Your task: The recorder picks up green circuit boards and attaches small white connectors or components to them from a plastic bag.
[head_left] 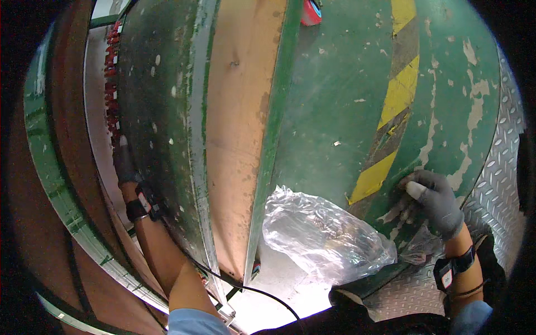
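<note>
My left hand (126,163), in a dark grey glove, reaches into a narrow pale shelf (97,67) on the left. One pale fingertip shows beside the lower end of a row of small red parts (112,84); the other fingers are hidden. On the right, my right hand (438,202) hovers by the green surface in a grey glove with pale fingertips. Its fingers are curled in, and whatever they hold cannot be made out. Left of it lies a crumpled clear plastic bag (324,237) with small items inside. Below the hand is a smaller clear bag (422,244).
A tan board (237,111) between green metal edges runs away from me. The worn green floor (329,117) bears a yellow and black stripe (397,92). A red object (311,13) stands at the far edge. Diamond plate (497,167) lies right; a black cable (265,293) crosses below.
</note>
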